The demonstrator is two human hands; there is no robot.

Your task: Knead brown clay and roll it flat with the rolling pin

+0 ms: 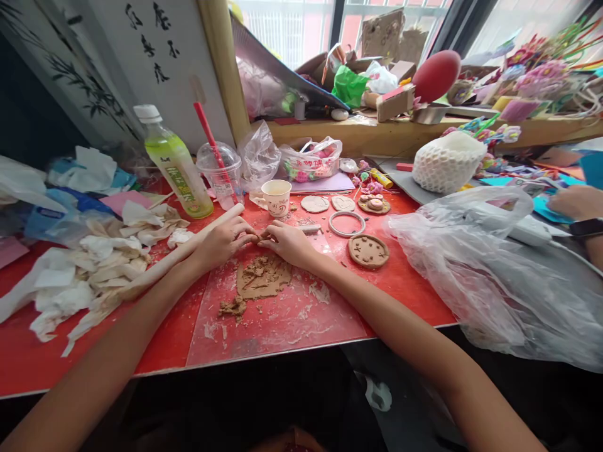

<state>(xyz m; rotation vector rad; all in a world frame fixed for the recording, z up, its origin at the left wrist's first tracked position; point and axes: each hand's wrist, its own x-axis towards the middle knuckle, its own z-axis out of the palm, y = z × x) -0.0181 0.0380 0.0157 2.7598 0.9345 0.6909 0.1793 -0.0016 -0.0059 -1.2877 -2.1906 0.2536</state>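
My left hand [225, 240] and my right hand [288, 242] meet fingertip to fingertip above the red tabletop, pinching a small bit of brown clay, mostly hidden by the fingers. Just below them lies a flattened slab of brown clay [266, 285] with a rough, torn surface. A crumbly lump of clay [232, 308] sits off its lower left corner. Beyond my right hand are a ring [347, 215] and a round clay disc [369, 252] with small raised bits. A paper cup [276, 199] stands behind my hands.
A long rolling pin [181, 252] lies beneath my left forearm, beside crumpled tissues [101, 263]. Behind it stand a green drink bottle [176, 166] and a plastic cup [220, 169] with a red straw. Plastic bags [452, 251] cover the right, where another person's hand [572, 202] shows.
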